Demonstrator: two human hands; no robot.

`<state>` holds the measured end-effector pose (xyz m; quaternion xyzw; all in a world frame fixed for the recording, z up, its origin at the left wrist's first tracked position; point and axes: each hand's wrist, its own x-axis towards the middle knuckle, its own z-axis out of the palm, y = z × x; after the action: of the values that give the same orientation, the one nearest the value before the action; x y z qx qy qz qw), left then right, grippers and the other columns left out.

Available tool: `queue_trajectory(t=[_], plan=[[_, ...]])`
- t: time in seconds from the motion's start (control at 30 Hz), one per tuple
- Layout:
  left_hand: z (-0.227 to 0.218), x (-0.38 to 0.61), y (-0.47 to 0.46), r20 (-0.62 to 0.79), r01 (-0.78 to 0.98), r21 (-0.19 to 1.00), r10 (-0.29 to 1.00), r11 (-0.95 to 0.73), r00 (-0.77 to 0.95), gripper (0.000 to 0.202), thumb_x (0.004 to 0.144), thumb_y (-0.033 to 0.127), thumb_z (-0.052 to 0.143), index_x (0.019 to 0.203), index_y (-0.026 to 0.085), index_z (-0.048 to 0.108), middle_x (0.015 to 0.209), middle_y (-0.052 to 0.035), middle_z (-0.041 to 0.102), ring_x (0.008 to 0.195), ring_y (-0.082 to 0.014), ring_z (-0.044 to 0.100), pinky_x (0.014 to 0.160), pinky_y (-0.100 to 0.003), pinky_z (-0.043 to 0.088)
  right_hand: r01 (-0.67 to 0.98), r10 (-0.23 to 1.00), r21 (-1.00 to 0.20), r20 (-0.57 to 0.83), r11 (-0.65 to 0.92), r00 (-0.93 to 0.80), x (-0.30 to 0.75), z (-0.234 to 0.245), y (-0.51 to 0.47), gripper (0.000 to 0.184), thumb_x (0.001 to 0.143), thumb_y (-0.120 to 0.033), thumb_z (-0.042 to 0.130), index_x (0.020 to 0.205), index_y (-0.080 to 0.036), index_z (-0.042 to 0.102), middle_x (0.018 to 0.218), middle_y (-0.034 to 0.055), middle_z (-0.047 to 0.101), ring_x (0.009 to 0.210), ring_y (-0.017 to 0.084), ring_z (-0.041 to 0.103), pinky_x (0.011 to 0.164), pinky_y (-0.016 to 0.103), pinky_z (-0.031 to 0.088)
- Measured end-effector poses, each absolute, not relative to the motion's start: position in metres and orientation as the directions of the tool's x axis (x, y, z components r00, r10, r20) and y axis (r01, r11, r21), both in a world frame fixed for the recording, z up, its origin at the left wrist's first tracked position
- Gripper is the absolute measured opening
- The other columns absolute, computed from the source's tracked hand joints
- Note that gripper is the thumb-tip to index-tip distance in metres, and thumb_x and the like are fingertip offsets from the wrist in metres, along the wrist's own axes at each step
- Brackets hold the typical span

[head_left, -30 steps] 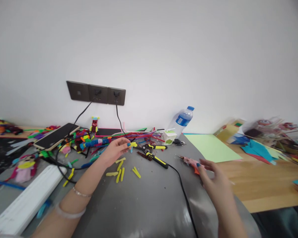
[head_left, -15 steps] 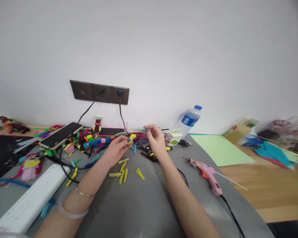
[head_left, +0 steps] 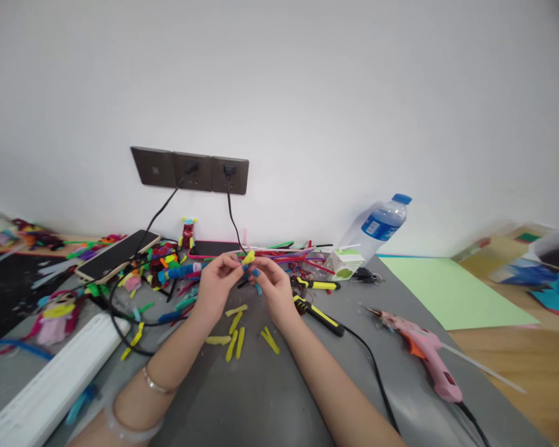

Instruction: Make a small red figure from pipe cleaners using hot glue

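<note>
My left hand (head_left: 217,284) is closed in a pinch around a small yellow pipe-cleaner piece (head_left: 248,256), whose fuzzy top sticks up above the fingertips. My right hand (head_left: 276,289) meets it there, thumb and fingers pinched at the lower end of the same piece; the exact contact is hidden by the fingers. Below the hands, several short yellow pipe-cleaner pieces (head_left: 233,345) lie loose on the grey table (head_left: 256,410). Yellow-and-black handled pliers (head_left: 320,316) rest just right of my right hand.
A pink glue gun (head_left: 428,354) with its cord lies to the right, beside light green paper (head_left: 451,292). A water bottle (head_left: 381,225) and small box (head_left: 345,263) stand behind. At left are a white power strip (head_left: 60,379), a phone (head_left: 116,254) and a pipe-cleaner doll (head_left: 56,316).
My right hand has come left and down to join my left hand at the yellow piece. The pliers show more clearly now. The view has shifted slightly, moving the right-side things outward.
</note>
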<state>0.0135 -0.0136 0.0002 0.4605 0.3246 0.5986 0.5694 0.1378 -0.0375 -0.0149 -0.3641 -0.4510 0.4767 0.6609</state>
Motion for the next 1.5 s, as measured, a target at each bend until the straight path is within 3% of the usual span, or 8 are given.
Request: queue_trajectory(t=[0.33, 0.9, 1.13, 1.5], plan=[[-0.001, 0.019, -0.021, 0.224, -0.248, 0.951, 0.965, -0.186, 0.134, 0.027, 0.062, 0.029, 0.082, 0.063, 0.018, 0.057, 0.083, -0.0012, 0.058, 0.083, -0.0172, 0.057, 0.075, -0.029, 0.048, -0.446, 0.976, -0.872, 0.137, 0.199, 0.167, 0.135, -0.018, -0.036, 0.031, 0.066, -0.045, 0.081, 0.077, -0.021, 0.065, 0.072, -0.0013, 0.058, 0.063, 0.012, 0.047, 0.06, 0.025, 0.04], [-0.004, 0.018, -0.017, 0.187, -0.316, 0.941, 0.964, -0.121, 0.188, 0.03, 0.061, 0.031, 0.084, 0.063, 0.017, 0.057, 0.081, -0.0014, 0.061, 0.081, -0.016, 0.058, 0.076, -0.028, 0.047, -0.434, 0.982, -0.882, 0.136, 0.182, 0.134, 0.139, -0.017, -0.037, 0.032, 0.062, -0.047, 0.084, 0.076, -0.022, 0.069, 0.074, -0.0005, 0.062, 0.062, 0.012, 0.047, 0.056, 0.024, 0.039], [-0.009, 0.014, -0.016, 0.185, -0.33, 0.939, 0.95, -0.096, 0.25, 0.024, 0.067, 0.025, 0.081, 0.066, 0.017, 0.058, 0.08, -0.0005, 0.06, 0.078, -0.0146, 0.056, 0.072, -0.025, 0.045, -0.506, 0.996, -0.859, 0.071, 0.086, 0.049, 0.142, -0.012, -0.039, 0.032, 0.06, -0.045, 0.085, 0.075, -0.021, 0.069, 0.069, -0.0028, 0.059, 0.056, 0.01, 0.043, 0.052, 0.023, 0.034], [-0.001, 0.014, -0.018, 0.143, -0.342, 0.939, 0.943, -0.033, 0.301, 0.03, 0.062, 0.027, 0.085, 0.062, 0.016, 0.057, 0.079, -0.0005, 0.06, 0.074, -0.013, 0.056, 0.067, -0.023, 0.046, -0.593, 0.992, -0.801, -0.002, -0.079, -0.129, 0.151, -0.001, -0.043, 0.03, 0.059, -0.039, 0.087, 0.071, -0.02, 0.067, 0.066, -0.0037, 0.055, 0.057, 0.009, 0.04, 0.054, 0.022, 0.033]])
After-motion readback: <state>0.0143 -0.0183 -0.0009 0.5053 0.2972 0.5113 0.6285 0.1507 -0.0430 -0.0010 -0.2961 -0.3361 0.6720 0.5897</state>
